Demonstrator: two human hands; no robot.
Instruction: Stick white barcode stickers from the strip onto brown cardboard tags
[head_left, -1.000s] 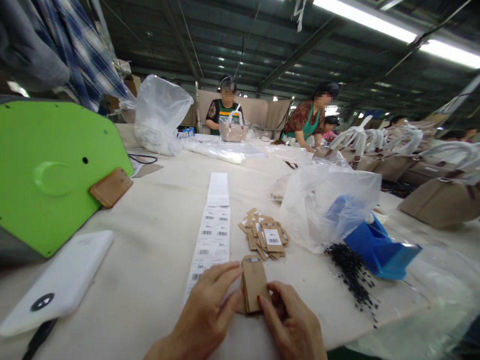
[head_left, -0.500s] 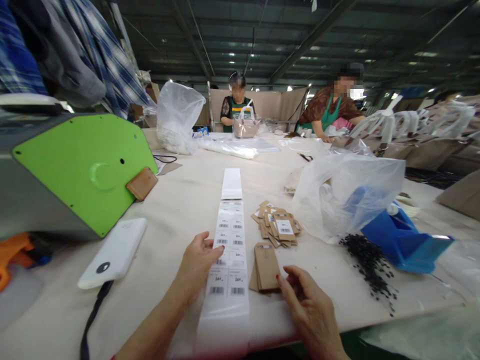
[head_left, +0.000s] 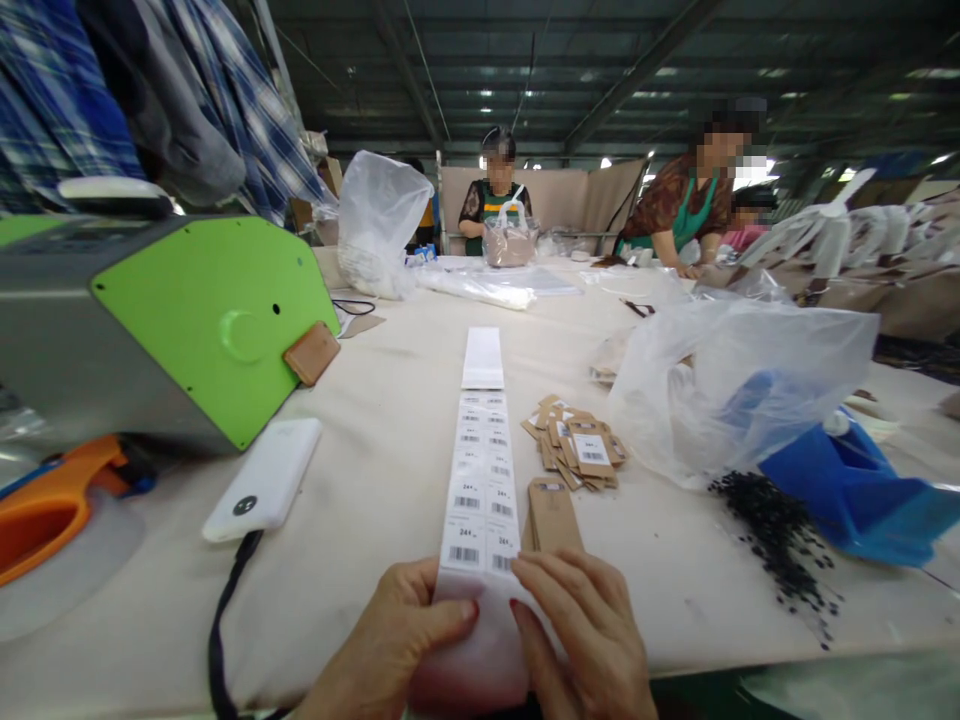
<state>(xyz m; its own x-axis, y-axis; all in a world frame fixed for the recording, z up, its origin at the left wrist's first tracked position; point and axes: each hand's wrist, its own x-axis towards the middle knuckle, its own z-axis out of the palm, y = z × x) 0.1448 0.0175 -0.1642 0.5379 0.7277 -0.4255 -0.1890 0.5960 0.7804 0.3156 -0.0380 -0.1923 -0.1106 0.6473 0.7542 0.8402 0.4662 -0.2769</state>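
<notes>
While the left hand [head_left: 394,640] lays its thumb across the blank near part of the label strip [head_left: 480,470], its forefinger bends at the strip's left edge, so the backing appears pinched between them, though the underside is hidden. On the opposite edge, the right hand [head_left: 592,630] has its fingertips at the lowest right-hand label, with the forefinger and thumb slightly apart; I cannot tell whether they grip a corner.

The strip runs from between the hands straight away over the table [head_left: 390,450]. It is white and glossy, with two columns of small labels bearing black figures and barcodes; its far end is a plain white folded block.

Just right of it, partly covered by the right hand, stands a neat stack of brown tags [head_left: 553,515], and farther off a loose tag pile [head_left: 592,450], its top tag labelled. Beyond are a translucent bag [head_left: 720,380], black strings [head_left: 776,540] and a blue holder [head_left: 855,490].

Leftward, bare cloth separates the strip from a white device [head_left: 270,475] with a black cable. The table's front edge passes close by the right wrist.
</notes>
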